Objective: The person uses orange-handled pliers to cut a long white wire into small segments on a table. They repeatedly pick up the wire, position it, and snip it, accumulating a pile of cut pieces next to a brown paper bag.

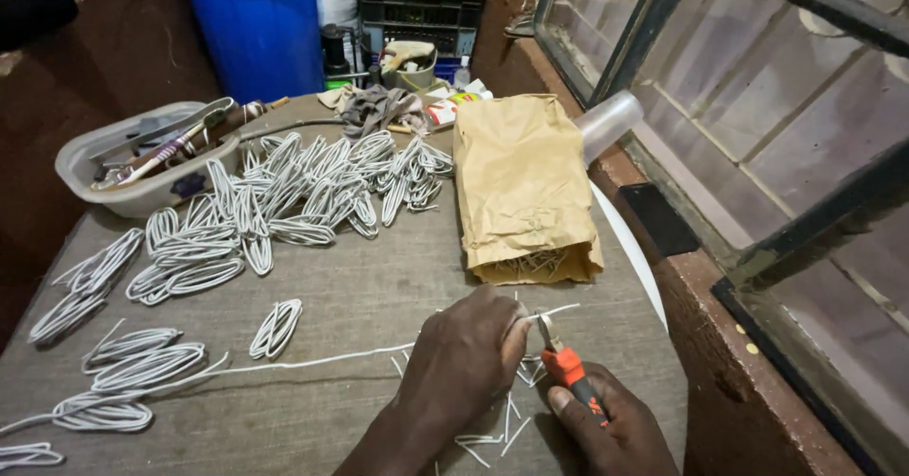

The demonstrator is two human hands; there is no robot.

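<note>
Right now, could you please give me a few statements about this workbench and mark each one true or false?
1. The right hand holds orange-handled pliers. True.
2. The left hand rests on the plastic tub. False: it pinches a white wire near the pliers.
3. The brown paper bag lies open towards the person. True.
4. The coiled wire loops sit inside the tub. False: they lie on the table; the tub holds tools.
5. Short wire offcuts lie by the hands. True.
</note>
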